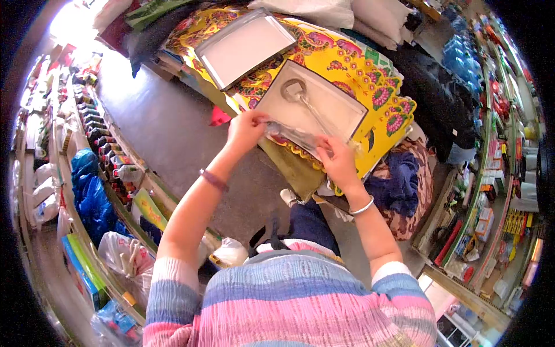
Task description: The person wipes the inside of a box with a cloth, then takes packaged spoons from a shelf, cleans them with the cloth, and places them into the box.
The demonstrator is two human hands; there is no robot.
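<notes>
Between my two hands a clear, shiny plastic-wrapped item (292,135) is stretched along the near edge of an open shallow box (347,107). My left hand (247,130) pinches its left end, and my right hand (338,162) grips the other end with bent fingers. What the plastic contains is too blurred to tell. Inside the box lies a long-handled item with a round, ring-like head (293,89), its handle slanting down toward my right hand. Just beyond, a second shallow box or lid (245,51) with a pale inside rests at the upper left.
Both boxes lie on a yellow floral cloth (381,95) over a table. Dark blue fabric (396,185) is bunched to the right. Stocked shelves line the left (124,168) and the right (488,202). A blue plastic bag (92,191) sits by the left shelves.
</notes>
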